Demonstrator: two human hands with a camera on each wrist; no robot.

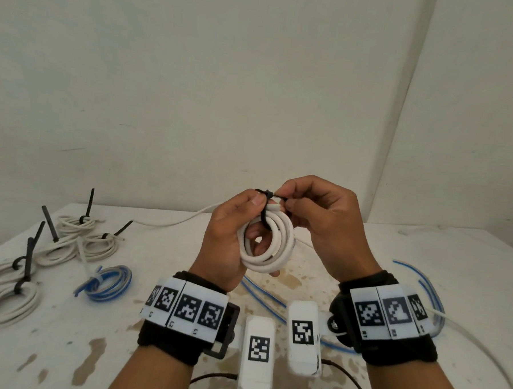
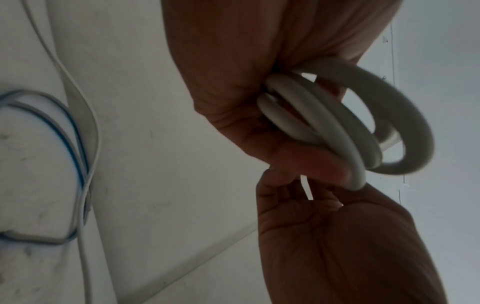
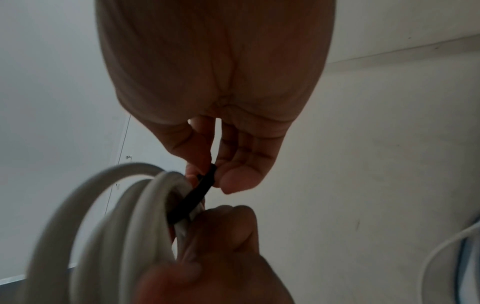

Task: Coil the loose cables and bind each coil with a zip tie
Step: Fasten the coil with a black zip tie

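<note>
Left-hand grip [image 1: 226, 237] held the white coil [image 1: 269, 245]; right-hand grip [image 1: 322, 215] pinched its black zip tie [image 1: 265, 217]. Tied coils [image 1: 68, 244] lay at frame left; loose cables [image 1: 417, 280] remained at right.

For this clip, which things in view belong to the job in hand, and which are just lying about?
In hand:
- left hand holding white cable coil
- right hand pinching black zip tie

Lying about:
- tied white coils
- tied blue coil
- loose blue cable
- table
</note>
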